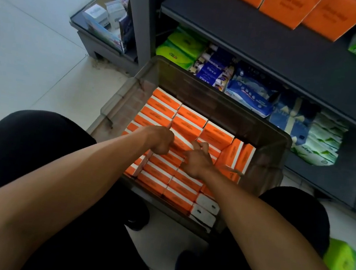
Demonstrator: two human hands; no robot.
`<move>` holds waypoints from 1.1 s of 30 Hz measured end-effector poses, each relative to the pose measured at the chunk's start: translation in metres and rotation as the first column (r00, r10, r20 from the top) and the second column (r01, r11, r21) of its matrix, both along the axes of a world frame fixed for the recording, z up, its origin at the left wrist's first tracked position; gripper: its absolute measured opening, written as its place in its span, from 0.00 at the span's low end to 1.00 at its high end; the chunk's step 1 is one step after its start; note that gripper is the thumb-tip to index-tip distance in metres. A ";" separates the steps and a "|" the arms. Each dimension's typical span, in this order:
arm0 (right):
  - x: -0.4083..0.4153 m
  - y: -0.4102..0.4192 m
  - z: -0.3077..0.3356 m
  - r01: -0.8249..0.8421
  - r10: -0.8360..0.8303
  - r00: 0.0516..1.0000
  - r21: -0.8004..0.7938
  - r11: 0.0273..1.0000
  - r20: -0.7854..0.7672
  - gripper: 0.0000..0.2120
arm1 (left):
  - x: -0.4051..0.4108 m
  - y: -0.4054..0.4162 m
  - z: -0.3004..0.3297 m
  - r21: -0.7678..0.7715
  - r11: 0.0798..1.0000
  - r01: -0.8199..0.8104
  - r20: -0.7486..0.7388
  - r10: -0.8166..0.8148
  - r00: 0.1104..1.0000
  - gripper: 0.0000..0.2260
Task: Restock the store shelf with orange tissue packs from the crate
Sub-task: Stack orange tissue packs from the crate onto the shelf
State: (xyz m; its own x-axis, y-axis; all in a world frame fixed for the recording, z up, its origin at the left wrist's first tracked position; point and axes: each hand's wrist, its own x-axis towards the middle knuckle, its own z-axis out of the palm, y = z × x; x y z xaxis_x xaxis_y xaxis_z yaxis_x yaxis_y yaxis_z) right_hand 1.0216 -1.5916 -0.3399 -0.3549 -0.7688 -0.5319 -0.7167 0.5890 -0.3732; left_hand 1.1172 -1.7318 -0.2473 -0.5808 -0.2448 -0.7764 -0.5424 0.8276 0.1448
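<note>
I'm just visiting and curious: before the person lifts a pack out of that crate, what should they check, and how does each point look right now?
1. Both hands on one pack: ok. The left hand and right hand grip the same orange tissue pack.
2. Pack free of its neighbours: cannot tell, the rows are tight.
3. Crate steady on the floor: ok.
4. Room on the shelf beside the orange boxes: ok, bare shelf shows.
5. Path from crate to shelf clear: ok.
</note>
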 end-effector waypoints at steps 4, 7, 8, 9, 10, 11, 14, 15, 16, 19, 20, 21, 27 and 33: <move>-0.007 0.010 0.016 0.023 -0.026 0.999 -0.065 0.998 -0.041 0.19 | 0.000 0.001 0.004 -0.024 1.000 -0.009 -0.028 0.009 1.000 0.18; -0.021 0.018 0.036 0.055 -0.062 0.994 -0.082 0.995 -0.093 0.15 | 0.003 0.001 0.004 -0.070 0.998 -0.004 -0.056 0.000 0.998 0.17; -0.026 0.022 0.044 0.048 -0.059 0.992 -0.091 0.995 -0.114 0.13 | 0.004 0.002 0.004 -0.093 0.996 0.000 -0.063 -0.006 0.998 0.15; -0.032 0.026 0.052 0.035 -0.050 0.990 -0.108 0.994 -0.135 0.11 | 0.006 0.004 0.004 -0.114 0.993 -0.001 -0.075 -0.008 0.997 0.14; -0.037 0.030 0.060 0.017 -0.037 0.988 -0.130 0.991 -0.153 0.10 | 0.006 0.005 0.004 -0.127 0.992 -0.009 -0.094 -0.003 0.996 0.14; -0.042 0.034 0.069 0.008 -0.032 0.987 -0.153 0.988 -0.160 0.09 | 0.008 0.007 0.004 -0.125 0.992 -0.029 -0.122 0.013 0.992 0.14; -0.048 0.044 0.092 0.052 -0.079 0.991 -0.232 0.971 -0.108 0.06 | 0.013 0.012 0.000 -0.010 0.980 -0.200 -0.253 0.191 0.948 0.23; -0.049 0.046 0.098 0.074 -0.098 0.992 -0.259 0.963 -0.079 0.06 | 0.015 0.013 0.000 0.061 0.963 -0.262 -0.299 0.268 0.916 0.28; -0.050 0.049 0.104 0.092 -0.113 0.992 -0.290 0.953 -0.054 0.06 | 0.018 0.016 0.000 0.133 0.945 -0.298 -0.345 0.326 0.880 0.33; -0.051 0.059 0.122 0.152 -0.150 0.988 -0.344 0.927 0.032 0.06 | 0.021 0.027 0.007 0.294 0.900 -0.321 -0.463 0.428 0.776 0.37; -0.052 0.062 0.128 0.150 -0.144 0.989 -0.350 0.925 0.042 0.06 | 0.020 0.032 0.009 0.340 0.880 -0.333 -0.501 0.469 0.728 0.35; -0.052 0.066 0.133 0.142 -0.136 0.990 -0.352 0.925 0.043 0.06 | 0.020 0.037 0.011 0.383 0.856 -0.348 -0.537 0.513 0.670 0.31; -0.060 0.070 0.152 0.219 -0.219 0.974 -0.461 0.860 0.054 0.14 | 0.015 0.060 0.020 0.579 0.705 -0.411 -0.561 0.710 0.426 0.09; -0.076 0.074 0.193 0.188 -0.229 0.973 -0.582 0.791 0.003 0.13 | -0.011 0.075 0.046 0.596 0.680 -0.427 -0.632 0.725 0.273 0.14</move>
